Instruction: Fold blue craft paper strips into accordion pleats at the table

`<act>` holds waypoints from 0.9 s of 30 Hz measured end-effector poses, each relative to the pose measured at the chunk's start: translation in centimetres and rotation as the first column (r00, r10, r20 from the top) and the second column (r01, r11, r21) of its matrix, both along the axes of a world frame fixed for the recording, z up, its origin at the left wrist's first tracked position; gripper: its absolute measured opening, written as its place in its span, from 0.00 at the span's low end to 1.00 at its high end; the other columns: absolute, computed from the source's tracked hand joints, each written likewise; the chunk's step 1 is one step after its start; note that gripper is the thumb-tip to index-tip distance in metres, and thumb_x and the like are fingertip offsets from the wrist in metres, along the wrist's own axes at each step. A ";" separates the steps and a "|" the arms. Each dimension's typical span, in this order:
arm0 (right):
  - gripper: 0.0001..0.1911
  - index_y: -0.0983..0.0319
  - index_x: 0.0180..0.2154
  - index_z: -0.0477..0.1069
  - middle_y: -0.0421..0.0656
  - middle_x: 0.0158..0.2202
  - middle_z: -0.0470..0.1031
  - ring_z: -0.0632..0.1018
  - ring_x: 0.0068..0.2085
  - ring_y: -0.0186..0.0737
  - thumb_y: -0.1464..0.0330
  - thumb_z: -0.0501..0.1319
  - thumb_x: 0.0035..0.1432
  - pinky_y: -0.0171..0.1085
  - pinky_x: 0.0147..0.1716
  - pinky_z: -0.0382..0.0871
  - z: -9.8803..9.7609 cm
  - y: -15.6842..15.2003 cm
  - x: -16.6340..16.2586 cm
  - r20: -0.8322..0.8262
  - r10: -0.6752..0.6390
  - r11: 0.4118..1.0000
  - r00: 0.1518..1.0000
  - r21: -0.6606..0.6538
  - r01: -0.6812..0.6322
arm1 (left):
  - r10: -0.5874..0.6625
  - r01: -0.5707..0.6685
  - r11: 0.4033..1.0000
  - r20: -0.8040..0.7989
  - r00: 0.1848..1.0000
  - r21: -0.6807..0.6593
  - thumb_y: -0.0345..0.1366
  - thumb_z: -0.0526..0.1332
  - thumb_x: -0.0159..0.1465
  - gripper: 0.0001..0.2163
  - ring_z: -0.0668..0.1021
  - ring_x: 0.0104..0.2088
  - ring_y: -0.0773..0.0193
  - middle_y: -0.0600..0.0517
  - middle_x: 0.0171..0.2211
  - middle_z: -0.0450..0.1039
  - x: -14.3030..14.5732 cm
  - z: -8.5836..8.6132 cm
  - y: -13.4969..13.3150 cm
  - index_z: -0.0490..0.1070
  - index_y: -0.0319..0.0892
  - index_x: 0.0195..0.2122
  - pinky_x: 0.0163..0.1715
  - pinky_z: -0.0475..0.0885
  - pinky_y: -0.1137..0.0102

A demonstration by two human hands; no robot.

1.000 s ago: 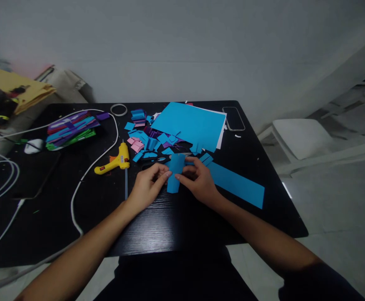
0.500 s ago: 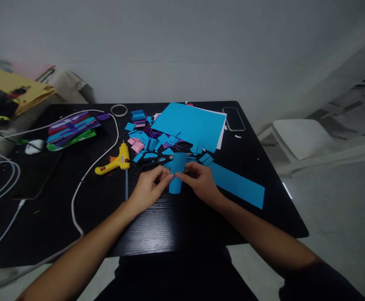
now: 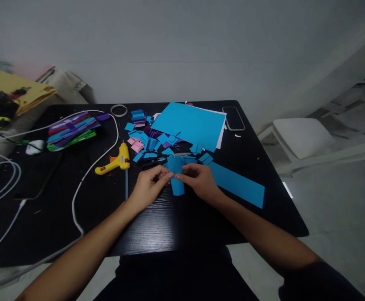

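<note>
A blue paper strip (image 3: 178,186) is held upright-lengthwise between both hands, above the front middle of the table. My left hand (image 3: 151,184) pinches its left edge with thumb and fingers. On the opposite edge, my right hand (image 3: 200,180) has the same kind of pinch. The strip looks slightly curved. Behind it lie scissors (image 3: 182,154), partly covered by blue paper bits. A longer blue paper strip (image 3: 237,184) lies flat to the right, partly behind my right hand. Small blue paper pieces (image 3: 151,144) are heaped beyond my hands.
A yellow glue gun (image 3: 115,161) with a glue stick lies left of my hands. Large blue sheets (image 3: 191,125) rest at the back, with a phone (image 3: 233,118) beside them. A white cable (image 3: 76,192) crosses the left side, near bundled coloured paper (image 3: 72,129). A white stool (image 3: 301,138) stands at right.
The held strip has tilted, its upper end shifting left and its lower end right. Both hands stay in nearly the same place.
</note>
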State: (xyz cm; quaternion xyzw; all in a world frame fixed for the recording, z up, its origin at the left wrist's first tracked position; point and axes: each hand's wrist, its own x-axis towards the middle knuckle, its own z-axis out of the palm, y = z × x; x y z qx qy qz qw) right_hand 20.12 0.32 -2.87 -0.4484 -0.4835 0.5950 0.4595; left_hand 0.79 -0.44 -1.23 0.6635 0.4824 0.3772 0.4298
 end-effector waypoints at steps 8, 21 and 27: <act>0.14 0.59 0.41 0.79 0.39 0.29 0.79 0.80 0.31 0.39 0.63 0.73 0.52 0.40 0.35 0.76 0.5 -0.4 0.0 0.027 0.025 0.996 0.999 0.079 -0.027 | 0.025 -0.023 1.000 0.130 0.991 -0.014 0.41 0.67 0.65 0.09 0.79 0.31 0.66 0.53 0.31 0.78 0.1 -0.1 -0.1 0.76 0.42 0.39 0.35 0.74 0.72; 0.14 0.61 0.36 0.82 0.44 0.35 0.85 0.84 0.38 0.46 0.60 0.75 0.50 0.46 0.45 0.79 0.8 -0.9 -0.3 0.050 0.038 0.998 0.998 0.049 -0.041 | 0.131 -0.137 0.990 0.124 0.984 0.044 0.39 0.68 0.63 0.08 0.76 0.26 0.68 0.55 0.27 0.75 0.3 0.5 -0.2 0.74 0.41 0.33 0.29 0.73 0.74; 0.13 0.59 0.33 0.81 0.42 0.34 0.84 0.84 0.39 0.45 0.60 0.76 0.48 0.45 0.44 0.79 0.8 -0.8 -0.5 0.021 0.009 1.000 1.000 0.027 -0.010 | 0.150 -0.153 0.988 0.109 0.983 0.021 0.42 0.69 0.62 0.10 0.75 0.25 0.68 0.56 0.25 0.74 0.4 0.6 -0.4 0.74 0.41 0.33 0.28 0.71 0.73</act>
